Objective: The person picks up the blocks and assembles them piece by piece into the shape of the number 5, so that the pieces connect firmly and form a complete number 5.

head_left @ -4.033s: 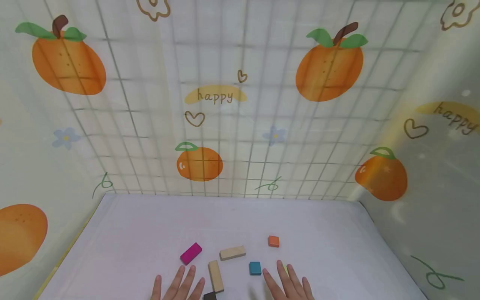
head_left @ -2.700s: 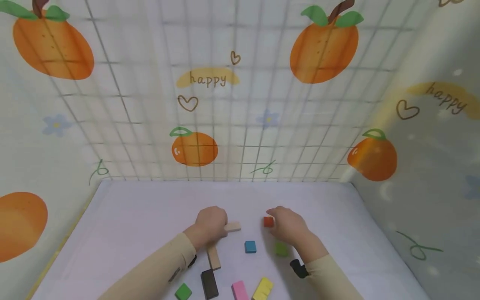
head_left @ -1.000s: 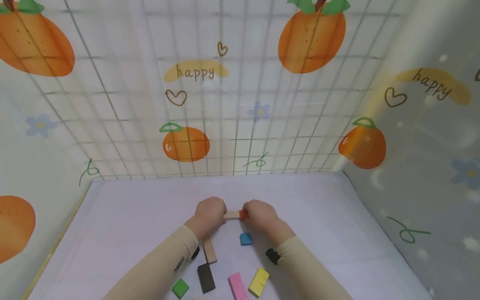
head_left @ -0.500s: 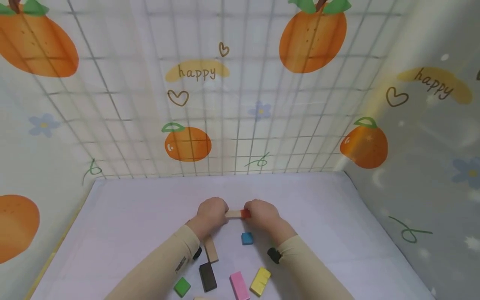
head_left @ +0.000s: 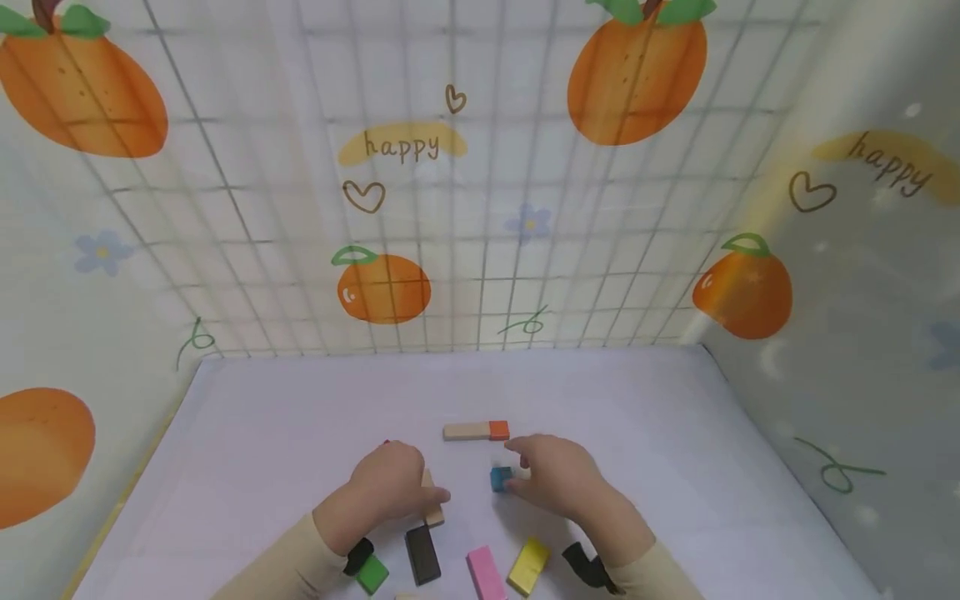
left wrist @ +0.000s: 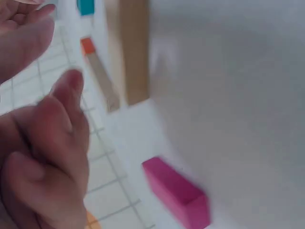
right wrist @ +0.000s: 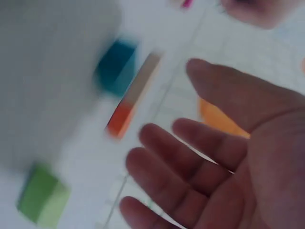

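A pale wooden block (head_left: pixel 466 431) lies end to end with an orange block (head_left: pixel 498 430) at the far middle of the table. My right hand (head_left: pixel 558 475) hovers beside the blue block (head_left: pixel 498 479), thumb and fingers spread with nothing between them in the right wrist view. A second wooden block (head_left: pixel 435 514) is partly covered in the head view by my left hand (head_left: pixel 390 479), whose thumb stands apart from its loosely bent fingers. In the left wrist view, that hand holds nothing, and a magenta block (left wrist: pixel 176 191) lies nearby.
Closer to me lie a black block (head_left: pixel 422 554), a green block (head_left: pixel 372 575), a pink block (head_left: pixel 486 571) and a yellow block (head_left: pixel 528 567). A light green block (right wrist: pixel 43 195) shows in the right wrist view. Patterned curtains (head_left: pixel 480 275) enclose the white table.
Both hands have let go of the joined wooden and orange blocks and drawn back toward me, the left to the second wooden block, the right to the blue one. Earlier, the orange block was slid against the wooden one.
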Tool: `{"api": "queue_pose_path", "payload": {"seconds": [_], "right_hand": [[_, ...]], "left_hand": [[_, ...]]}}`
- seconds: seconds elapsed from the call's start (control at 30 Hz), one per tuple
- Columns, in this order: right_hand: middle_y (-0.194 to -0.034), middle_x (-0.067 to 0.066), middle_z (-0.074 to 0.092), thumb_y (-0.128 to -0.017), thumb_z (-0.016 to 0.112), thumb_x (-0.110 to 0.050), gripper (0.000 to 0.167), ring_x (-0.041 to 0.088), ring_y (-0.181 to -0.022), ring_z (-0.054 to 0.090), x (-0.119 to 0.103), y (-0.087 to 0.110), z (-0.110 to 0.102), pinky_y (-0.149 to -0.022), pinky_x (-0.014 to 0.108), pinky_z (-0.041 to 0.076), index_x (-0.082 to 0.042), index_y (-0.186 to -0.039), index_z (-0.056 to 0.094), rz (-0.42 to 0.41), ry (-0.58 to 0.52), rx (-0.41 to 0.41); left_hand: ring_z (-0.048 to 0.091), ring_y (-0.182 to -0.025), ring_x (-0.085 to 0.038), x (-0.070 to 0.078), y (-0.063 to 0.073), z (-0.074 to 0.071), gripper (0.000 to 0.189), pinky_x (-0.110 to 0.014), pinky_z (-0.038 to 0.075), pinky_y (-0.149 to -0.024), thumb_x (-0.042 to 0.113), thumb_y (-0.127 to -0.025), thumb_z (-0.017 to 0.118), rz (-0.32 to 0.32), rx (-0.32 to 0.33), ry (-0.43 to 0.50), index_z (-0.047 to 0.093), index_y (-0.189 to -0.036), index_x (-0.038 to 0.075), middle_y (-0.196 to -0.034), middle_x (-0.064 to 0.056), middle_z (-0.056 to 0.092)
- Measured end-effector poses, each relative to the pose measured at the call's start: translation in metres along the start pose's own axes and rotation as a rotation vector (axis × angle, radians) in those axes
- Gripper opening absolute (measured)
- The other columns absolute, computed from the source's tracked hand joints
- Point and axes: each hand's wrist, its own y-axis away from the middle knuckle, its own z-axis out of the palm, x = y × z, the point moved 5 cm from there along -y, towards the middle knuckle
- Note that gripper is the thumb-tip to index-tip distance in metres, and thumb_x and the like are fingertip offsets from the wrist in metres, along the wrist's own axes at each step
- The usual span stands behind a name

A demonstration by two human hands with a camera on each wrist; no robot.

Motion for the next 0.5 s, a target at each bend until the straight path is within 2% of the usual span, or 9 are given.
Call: {"api": "queue_pose_path", "payload": {"seconds": [0.07, 0.13, 0.2, 0.33, 0.5], "right_hand": [[-0.089, -0.007, 0.07, -0.079, 0.085, -0.039, 0.05, 0.008, -0.074, 0.057, -0.011, 0.016, 0.005, -0.068, 0.032, 0.052, -0.018, -0.122, 0.071, -0.029, -0.024, -0.041], [-0.089, -0.008, 0.071, -0.08, 0.084, -0.041, 0.049, 0.006, -0.073, 0.056, -0.021, 0.029, 0.01, -0.066, 0.029, 0.052, -0.018, -0.121, 0.072, -0.056, -0.046, -0.082], [-0.089, -0.009, 0.071, -0.08, 0.083, -0.043, 0.049, 0.005, -0.072, 0.056, -0.027, 0.04, 0.014, -0.066, 0.028, 0.053, -0.019, -0.122, 0.071, -0.054, -0.08, -0.13], [-0.092, -0.009, 0.072, -0.08, 0.083, -0.043, 0.051, 0.003, -0.075, 0.059, -0.033, 0.052, 0.018, -0.069, 0.03, 0.055, -0.021, -0.125, 0.07, -0.05, -0.118, -0.175], [-0.092, -0.011, 0.072, -0.081, 0.082, -0.045, 0.05, 0.003, -0.076, 0.058, -0.033, 0.057, 0.021, -0.072, 0.032, 0.057, -0.022, -0.124, 0.071, -0.042, -0.113, -0.172]], "left_hand": [[0.044, -0.055, -0.012, -0.002, 0.007, 0.007, 0.049, -0.03, 0.036, -0.048, 0.053, -0.078, 0.078, -0.008, -0.026, 0.011, 0.052, -0.058, 0.016, -0.055, 0.005, 0.044], [0.044, -0.057, -0.012, -0.003, 0.008, 0.012, 0.046, -0.03, 0.038, -0.048, 0.049, -0.076, 0.081, -0.022, -0.018, 0.015, 0.052, -0.058, 0.017, -0.057, 0.004, 0.045], [0.043, -0.057, -0.012, -0.004, 0.004, 0.015, 0.045, -0.03, 0.038, -0.049, 0.045, -0.074, 0.082, -0.022, 0.009, 0.011, 0.052, -0.056, 0.017, -0.057, 0.004, 0.046], [0.043, -0.057, -0.013, -0.011, -0.006, 0.014, 0.046, -0.031, 0.042, -0.052, 0.045, -0.076, 0.082, -0.026, 0.074, -0.036, 0.054, -0.056, 0.015, -0.06, 0.001, 0.051], [0.046, -0.056, -0.014, -0.012, -0.017, 0.009, 0.047, -0.034, 0.043, -0.049, 0.048, -0.08, 0.081, -0.054, 0.142, -0.11, 0.056, -0.058, 0.014, -0.062, 0.001, 0.054]]}}
